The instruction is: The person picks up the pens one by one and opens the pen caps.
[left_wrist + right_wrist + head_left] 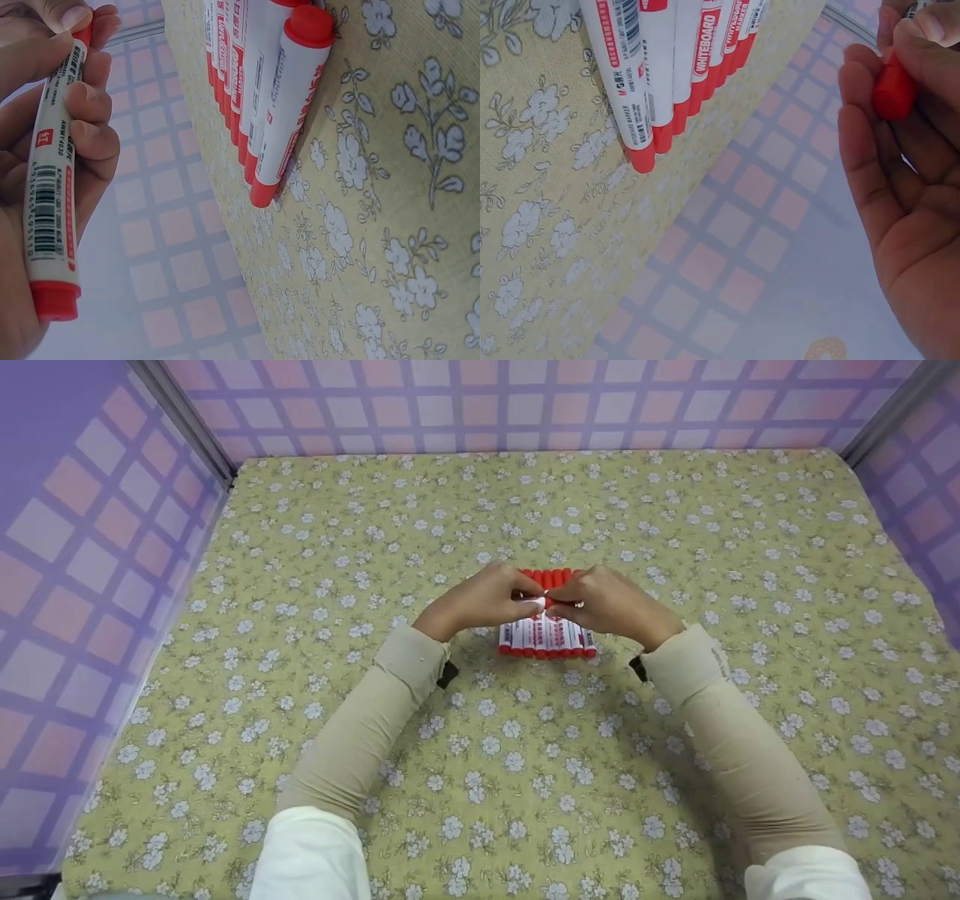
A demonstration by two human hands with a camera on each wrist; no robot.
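Note:
My left hand (484, 596) holds a red-and-white whiteboard marker (52, 165), its fingers curled round the white barrel with the barcode in sight. At the marker's other end my right hand (609, 606) pinches the red cap (895, 90) between thumb and fingers. In the left wrist view, cap and barrel meet where the fingertips of both hands come together. Under the hands, several markers of the same kind (547, 639) lie side by side in a row on the flowered cloth, red caps pointing away from me. Both hands hide part of that row.
A yellow-green cloth with white flowers (480, 780) covers the table. Purple checked panels stand along the back (480, 405) and the left side (90, 547), with another at the right edge (922, 487). Grey posts (184, 420) mark the back corners.

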